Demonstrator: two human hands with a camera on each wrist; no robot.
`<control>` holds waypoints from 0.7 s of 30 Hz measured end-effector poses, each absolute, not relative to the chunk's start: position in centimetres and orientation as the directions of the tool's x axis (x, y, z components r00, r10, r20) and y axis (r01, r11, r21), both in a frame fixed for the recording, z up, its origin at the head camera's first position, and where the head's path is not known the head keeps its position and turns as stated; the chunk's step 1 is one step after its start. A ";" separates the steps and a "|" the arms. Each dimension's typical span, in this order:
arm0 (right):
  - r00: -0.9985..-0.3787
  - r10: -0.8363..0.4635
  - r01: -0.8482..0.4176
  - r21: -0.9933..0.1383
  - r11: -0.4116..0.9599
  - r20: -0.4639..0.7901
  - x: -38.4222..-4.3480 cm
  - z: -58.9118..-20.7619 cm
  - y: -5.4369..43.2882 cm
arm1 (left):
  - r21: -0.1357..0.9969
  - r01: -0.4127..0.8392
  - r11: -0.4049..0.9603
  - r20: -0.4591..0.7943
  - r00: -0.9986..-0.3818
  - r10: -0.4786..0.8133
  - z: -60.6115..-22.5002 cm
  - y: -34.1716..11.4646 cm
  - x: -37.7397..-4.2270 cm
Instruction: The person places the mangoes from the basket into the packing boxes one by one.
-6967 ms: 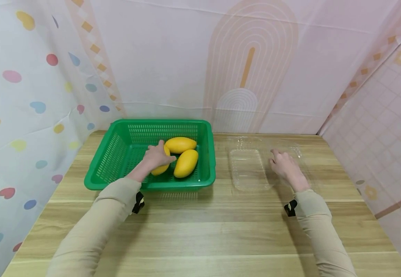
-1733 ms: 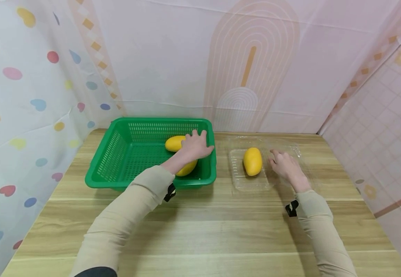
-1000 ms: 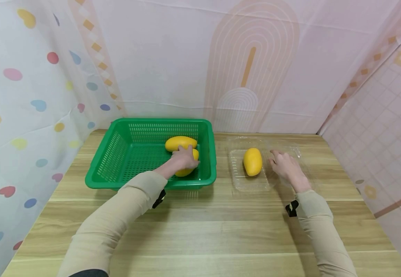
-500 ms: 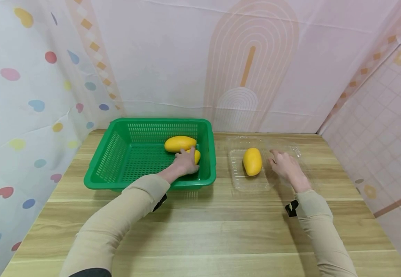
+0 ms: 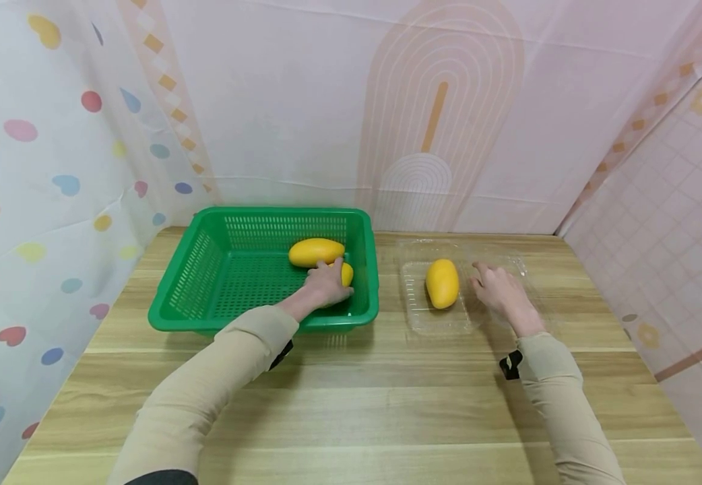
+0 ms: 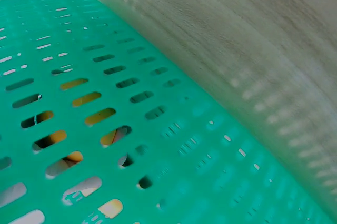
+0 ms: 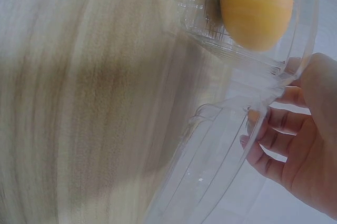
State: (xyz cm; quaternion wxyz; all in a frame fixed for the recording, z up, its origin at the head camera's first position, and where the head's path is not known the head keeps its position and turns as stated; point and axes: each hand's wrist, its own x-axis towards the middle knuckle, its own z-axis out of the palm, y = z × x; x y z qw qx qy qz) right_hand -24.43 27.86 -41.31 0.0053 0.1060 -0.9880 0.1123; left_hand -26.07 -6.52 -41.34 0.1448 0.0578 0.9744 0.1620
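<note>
A green slotted basket point(image 5: 202, 323) holds two yellow mangoes. My left hand point(image 5: 325, 288) is inside it, fingers curled round the nearer mango point(image 5: 347, 274), which it mostly covers. Just behind lies the other mango point(image 5: 316, 252), sideways and untouched. In the left wrist view the basket wall point(image 6: 174, 108) hides that hand; bits of yellow show through the slots. To the right, an opened clear plastic clamshell container point(image 5: 413, 311) has a third mango point(image 5: 442, 283) in its tray. With curled fingers my right hand point(image 7: 310, 145) holds the container's edge by the hinge.
Everything stands on a wood-grain table point(image 5: 351, 404). Behind it hangs a patterned cloth point(image 5: 290, 121), close to the basket's far side, and more cloth encloses both sides.
Seven seconds ago all three mangoes lay in the basket; one is now in the container. My left hand has since come down onto a second mango. The right hand stays put.
</note>
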 end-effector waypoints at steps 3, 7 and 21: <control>-0.978 -0.205 -0.208 -0.230 0.951 0.038 -24.4 -41.3 27.9 | 0.350 0.076 0.934 -0.243 -0.955 0.169 -41.1 -6.6 -26.1; -0.974 -0.216 -0.226 -0.234 0.946 0.066 -24.2 -41.3 27.7 | 0.361 0.082 0.929 -0.216 -0.962 0.169 -40.8 -6.5 -26.2; -0.976 -0.214 -0.220 -0.220 0.950 0.053 -24.5 -41.5 27.9 | 0.398 0.068 0.915 -0.150 -0.979 0.137 -38.9 -5.6 -27.1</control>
